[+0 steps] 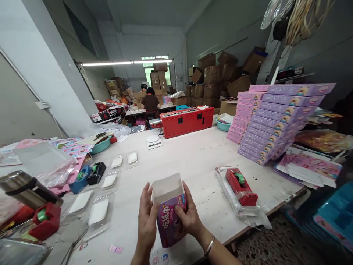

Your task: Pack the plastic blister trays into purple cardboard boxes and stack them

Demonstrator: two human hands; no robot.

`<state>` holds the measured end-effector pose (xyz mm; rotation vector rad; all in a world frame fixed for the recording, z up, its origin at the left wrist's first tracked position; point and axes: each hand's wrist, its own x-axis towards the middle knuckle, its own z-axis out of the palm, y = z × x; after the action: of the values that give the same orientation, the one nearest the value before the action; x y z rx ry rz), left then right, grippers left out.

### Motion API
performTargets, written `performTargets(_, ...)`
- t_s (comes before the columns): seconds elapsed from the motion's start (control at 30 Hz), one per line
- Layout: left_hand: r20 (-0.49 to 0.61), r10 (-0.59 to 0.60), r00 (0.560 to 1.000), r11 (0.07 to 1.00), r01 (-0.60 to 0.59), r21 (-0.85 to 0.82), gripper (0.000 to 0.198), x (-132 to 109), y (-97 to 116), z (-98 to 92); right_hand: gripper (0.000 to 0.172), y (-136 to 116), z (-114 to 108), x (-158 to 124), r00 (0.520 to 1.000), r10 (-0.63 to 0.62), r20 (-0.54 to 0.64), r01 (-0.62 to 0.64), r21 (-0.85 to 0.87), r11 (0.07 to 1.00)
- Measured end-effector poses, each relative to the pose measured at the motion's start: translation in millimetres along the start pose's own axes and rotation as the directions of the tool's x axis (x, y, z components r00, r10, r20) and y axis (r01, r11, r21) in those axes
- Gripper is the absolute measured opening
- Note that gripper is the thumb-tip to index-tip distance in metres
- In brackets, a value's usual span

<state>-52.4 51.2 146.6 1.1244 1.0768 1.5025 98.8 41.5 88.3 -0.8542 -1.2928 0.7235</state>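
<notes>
Both hands grip one small purple cardboard carton (170,213), flaps open, at the white table's (193,154) near edge: left hand (146,221) cupping its side, right hand (187,215) pinching its front. Bare tabletop stretches beyond, with a red tape dispenser (241,186) toward the right edge.

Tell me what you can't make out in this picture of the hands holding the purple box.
- Inside of the purple box, head view: its raised flap and walls hide it.
- Box's lower front: the right hand covers it.
- Left hand: wrist cut off by the bottom edge.
- Print on the stacked purple boxes: too small.
</notes>
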Motion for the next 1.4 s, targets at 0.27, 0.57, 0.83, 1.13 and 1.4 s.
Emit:
performTargets(0.27, -0.012, 0.135, 0.991, 0.984, -0.133, 0.115, 0.050, -29.4, -46.0, -14.1, 0.022, -4.8, -27.2, 6.0, 0.884, -0.465, 0.035, 0.460, -0.237, 0.856)
performTargets(0.57, -0.086, 0.087, 0.992, 0.988, -0.097, -0.121, 0.079, -30.9, -42.0, 21.6, 0.032, -24.9, -33.9, 23.2, 0.808, -0.572, 0.144, 0.588, -0.262, 0.765)
performTargets(0.83, -0.152, 0.290, 0.945, 0.957, -0.283, 0.069, 0.019, -27.1, -33.7, 41.4, 0.010, -42.7, -35.2, 30.0, 0.964, -0.248, 0.095, 0.261, -0.179, 0.948)
performTargets(1.13, -0.104, 0.197, 0.975, 0.980, -0.195, 0.026, 0.020, -29.7, -29.3, 38.5, 0.025, -62.7, -35.0, 35.7, 0.995, -0.065, 0.071, 0.074, -0.135, 0.988)
performTargets(1.4, 0.015, 0.342, 0.940, 0.939, -0.342, 0.045, 0.013, -29.3, -25.6, 38.8, 0.029, -59.9, -36.4, 30.2, 0.989, -0.148, 0.007, 0.148, -0.110, 0.983)
